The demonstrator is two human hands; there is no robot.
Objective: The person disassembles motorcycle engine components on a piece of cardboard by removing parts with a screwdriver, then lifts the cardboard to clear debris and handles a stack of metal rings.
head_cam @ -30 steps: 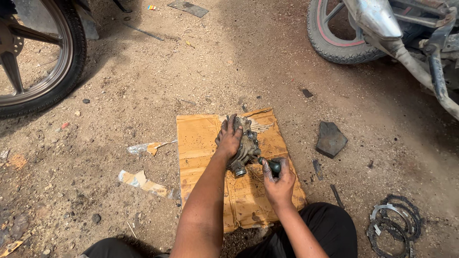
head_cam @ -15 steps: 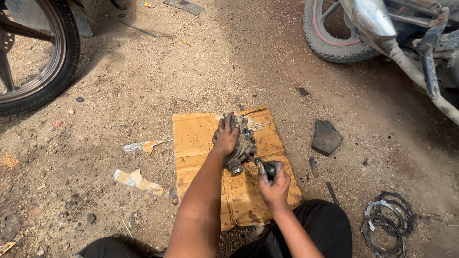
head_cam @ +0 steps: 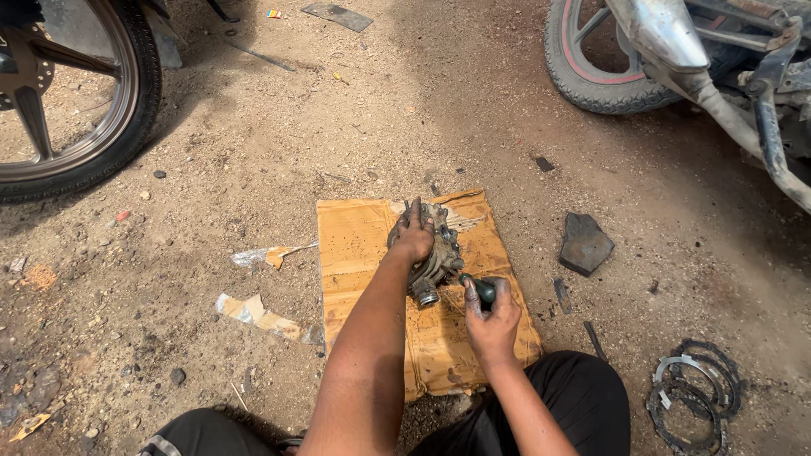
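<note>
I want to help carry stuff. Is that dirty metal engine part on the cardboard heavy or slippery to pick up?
Probably heavy for its size: the engine part looks like chunky cast metal. It may be slippery, since it and both hands look grimy. It seems apt to tip, as the left hand steadies it on the cardboard.

Grimy matt metal engine part (head_cam: 435,253); creased brown cardboard (head_cam: 363,253).

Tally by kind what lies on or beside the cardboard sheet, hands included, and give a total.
Cardboard sheet: 1
Grimy metal engine part, under the left hand: 1
Dark-handled tool, in the right hand: 1
Hands: 2, left hand and right hand
Flat dark stone: 1
Total: 6
</note>
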